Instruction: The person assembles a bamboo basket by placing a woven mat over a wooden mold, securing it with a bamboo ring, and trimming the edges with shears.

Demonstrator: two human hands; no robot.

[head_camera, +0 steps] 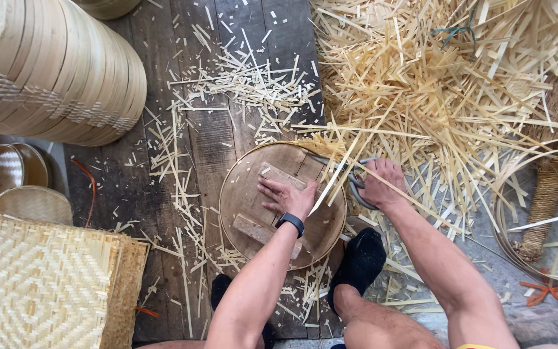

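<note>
Left of the round wooden disc with two crossbars (247, 194), a stack of pale round bamboo steamer rims (59, 71) is lying above square woven bamboo mats (46, 284). The left hand (289, 196), fingers spread flat, is pressing on the disc's middle. At the disc's right edge, the right hand (382, 184) is gripping grey metal shears (351, 176), closed around the handles. Beyond it, loose bamboo strips (434, 84) are piling up.

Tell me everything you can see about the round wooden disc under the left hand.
The disc is round, made of brown wooden planks, with a pale wooden bar fixed across it. It lies flat on the dark plank floor among bamboo offcuts. The left hand presses on its bar. Bamboo strips stick out past its upper right edge.
</note>
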